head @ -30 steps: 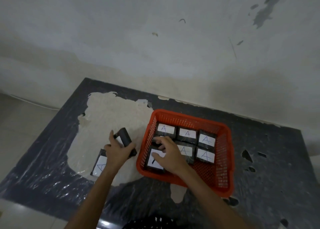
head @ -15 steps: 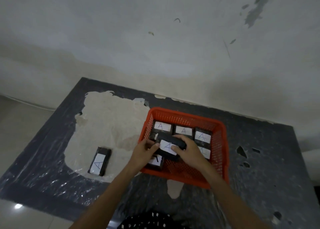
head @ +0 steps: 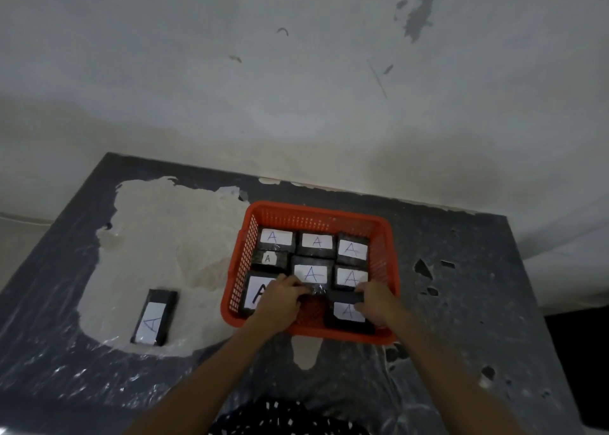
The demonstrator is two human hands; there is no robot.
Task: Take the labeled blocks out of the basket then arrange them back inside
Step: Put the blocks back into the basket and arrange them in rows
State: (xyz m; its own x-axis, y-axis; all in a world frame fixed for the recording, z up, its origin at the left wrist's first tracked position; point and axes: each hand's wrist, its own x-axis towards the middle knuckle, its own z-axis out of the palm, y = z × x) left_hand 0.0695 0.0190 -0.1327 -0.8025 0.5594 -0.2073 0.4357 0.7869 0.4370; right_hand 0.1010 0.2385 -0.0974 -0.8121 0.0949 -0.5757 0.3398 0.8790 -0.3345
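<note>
An orange basket (head: 316, 209) stands on the table and holds several black blocks with white "A" labels. My right hand (head: 377, 304) grips one labeled block (head: 348, 312) at the basket's near right corner, low inside it. My left hand (head: 280, 301) is inside the basket too. It covers part of the near left block (head: 255, 289). Its bent fingertips touch the near edge of the middle block (head: 310, 272), and I cannot tell whether they grip it. One more labeled block (head: 154, 317) lies on the table, left of the basket.
The dark table (head: 461, 302) has a pale worn patch (head: 164, 236) left of the basket and is covered in shiny plastic. A wall rises right behind it. The table's left edge drops to the floor (head: 19, 236).
My left hand carried a block from the table over to the basket, and both hands held it above the middle. Now that block is down in the near right corner under my right hand.
</note>
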